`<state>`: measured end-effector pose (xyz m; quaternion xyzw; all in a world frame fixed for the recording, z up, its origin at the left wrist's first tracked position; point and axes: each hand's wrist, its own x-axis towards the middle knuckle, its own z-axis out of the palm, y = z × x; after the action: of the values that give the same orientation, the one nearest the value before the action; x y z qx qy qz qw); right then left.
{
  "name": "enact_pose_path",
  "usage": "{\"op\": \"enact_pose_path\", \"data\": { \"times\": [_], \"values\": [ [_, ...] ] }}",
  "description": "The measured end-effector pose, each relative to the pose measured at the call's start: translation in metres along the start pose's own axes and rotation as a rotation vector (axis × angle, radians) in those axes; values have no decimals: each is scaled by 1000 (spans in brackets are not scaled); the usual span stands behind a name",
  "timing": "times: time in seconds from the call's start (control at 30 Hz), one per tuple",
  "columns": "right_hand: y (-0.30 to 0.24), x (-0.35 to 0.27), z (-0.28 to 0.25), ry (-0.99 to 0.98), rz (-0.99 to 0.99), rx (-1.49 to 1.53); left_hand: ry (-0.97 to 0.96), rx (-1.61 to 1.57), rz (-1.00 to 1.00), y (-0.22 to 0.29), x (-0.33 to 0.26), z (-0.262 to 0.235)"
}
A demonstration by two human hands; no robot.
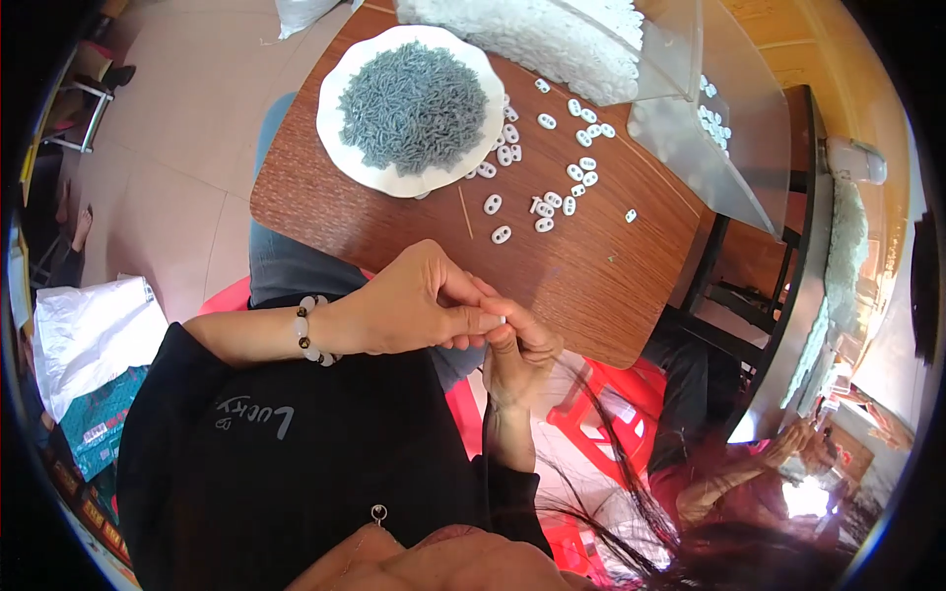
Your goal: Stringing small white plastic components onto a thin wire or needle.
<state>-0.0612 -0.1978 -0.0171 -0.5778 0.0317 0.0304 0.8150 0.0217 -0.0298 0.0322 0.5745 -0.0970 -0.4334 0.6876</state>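
Observation:
In front of my chest, just off the near edge of the table, my two hands meet at the fingertips. My left hand (399,300), with a beaded bracelet on its wrist, is closed in a pinch. Against it, my right hand (527,350) is closed too, thumb and fingers pressed together. A bit of a small white piece (503,319) shows between the fingertips; the rest is hidden. Beyond them, several white oval two-holed pieces (502,234) lie scattered on the brown table (591,276). A white scalloped plate (330,148) holds a heap of grey-blue screw-like pieces (414,108).
A thin wooden stick (466,212) lies near the plate. At the table's far side stands a clear plastic bin (670,59) with many white pieces. A red stool (601,419) is at the right, where another person's arm (734,483) shows. White bags (94,335) lie at left.

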Motion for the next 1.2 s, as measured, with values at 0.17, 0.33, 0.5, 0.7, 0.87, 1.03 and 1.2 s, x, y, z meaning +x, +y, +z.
{"op": "enact_pose_path", "data": {
  "times": [0.17,0.33,0.5,0.7,0.87,1.03,1.2],
  "values": [
    [1,24,-7,-99,47,223,49,-168,-2,-1,13,-3],
    [-1,33,-11,-182,39,254,70,-276,-30,-3,18,-4],
    [-2,33,-15,-187,80,305,55,-268,-51,-4,18,-5],
    [-3,35,-15,-217,86,343,57,-297,-59,-7,17,-5],
    [-4,33,-12,-211,87,304,87,-309,-52,-7,14,-4],
    [-5,34,-9,-221,75,283,96,-308,-35,-9,11,-5],
    [-2,34,-8,-218,54,256,98,-296,-32,-12,10,-6]
  ]
}}
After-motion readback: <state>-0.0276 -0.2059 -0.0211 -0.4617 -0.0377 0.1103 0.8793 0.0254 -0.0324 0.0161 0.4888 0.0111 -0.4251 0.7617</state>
